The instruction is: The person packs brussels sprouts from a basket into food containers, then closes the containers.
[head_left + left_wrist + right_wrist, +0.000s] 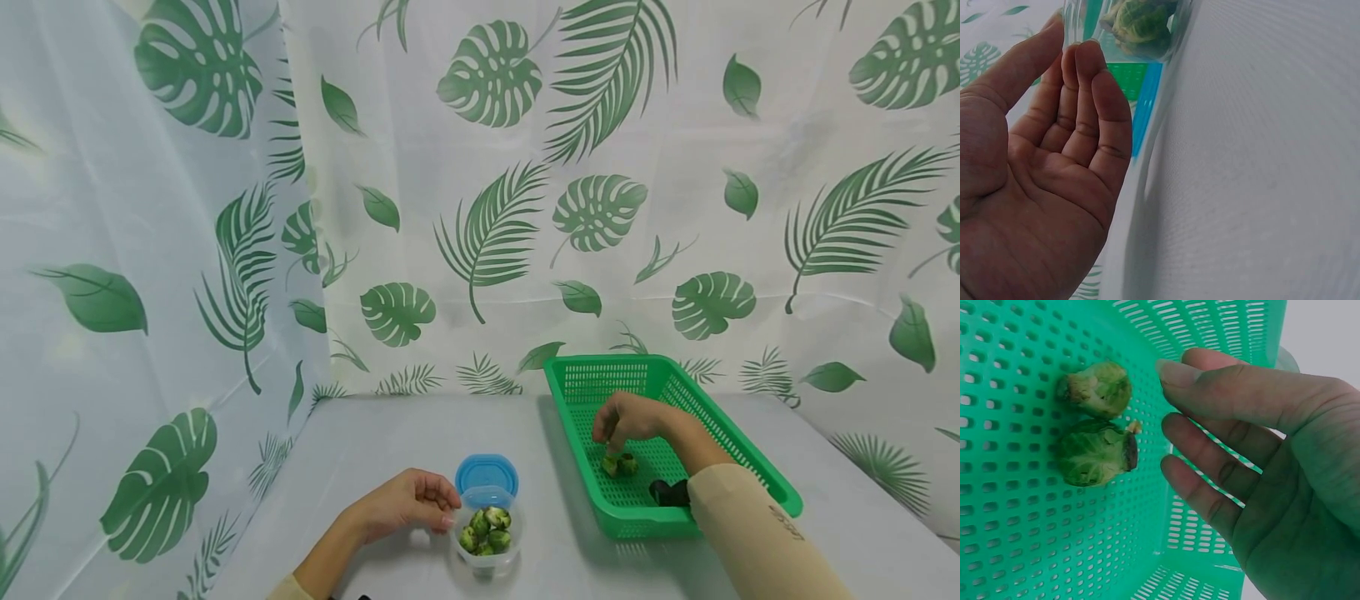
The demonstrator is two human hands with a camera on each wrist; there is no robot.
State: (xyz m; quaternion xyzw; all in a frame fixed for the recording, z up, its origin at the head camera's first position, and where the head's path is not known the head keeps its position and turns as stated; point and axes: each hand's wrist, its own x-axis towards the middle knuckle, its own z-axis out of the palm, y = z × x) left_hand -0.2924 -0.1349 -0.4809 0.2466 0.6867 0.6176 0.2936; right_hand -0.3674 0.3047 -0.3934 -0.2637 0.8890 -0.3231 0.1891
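Observation:
In the head view, a small clear plastic container (484, 562) holds several Brussels sprouts (486, 531). My left hand (411, 505) is at its left side, fingers loosely bent, fingertips right at the clear wall; the left wrist view shows the palm with nothing in it. Over a green basket (596, 492) is my right hand (634, 419), reaching in from the right. Two Brussels sprouts, one paler (1102, 389) and one darker green (1094, 454), lie side by side on the basket floor. The right fingers are relaxed, just beside them, and hold nothing.
A blue lid (486, 473) lies flat on the white table (420, 425), just behind the clear container. The basket's perforated walls (603, 382) rise around the right hand. White curtains (480, 150) printed with green leaves stand behind and to the left.

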